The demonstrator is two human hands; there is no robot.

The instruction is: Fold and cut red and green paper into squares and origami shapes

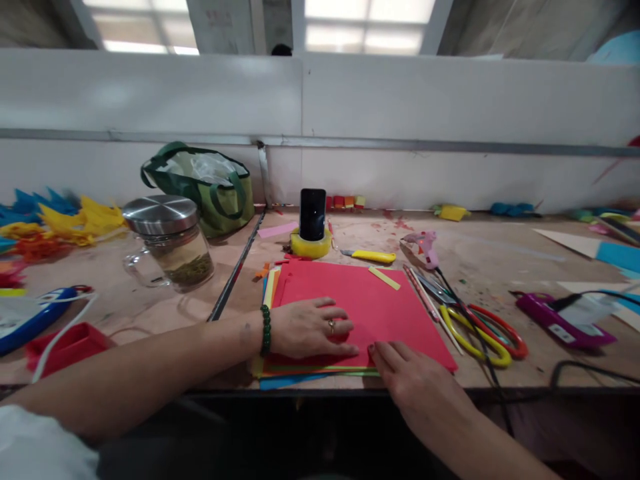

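A stack of coloured paper lies at the table's front edge, with a red sheet [395, 310] on top and blue, green and yellow edges showing beneath. Flat on the red sheet rests my left hand [313, 329], its fingers stretched out, a ring and a green bead bracelet [266, 330] on it. My right hand [417, 373] lies over the sheet's near edge, fingertips on the paper beside the left ones; its thumb is hard to make out. A small yellow paper strip [384, 278] sits near the sheet's far right corner.
Right of the paper lie pencils [424, 293], scissors [475, 337], a pink glue gun [427, 248] and a purple power strip [565, 323] with cables. Beyond are a yellow cutter [373, 256] and a phone [313, 217] in a tape roll. Leftward stand a glass mug [173, 250] and green bag [225, 207].
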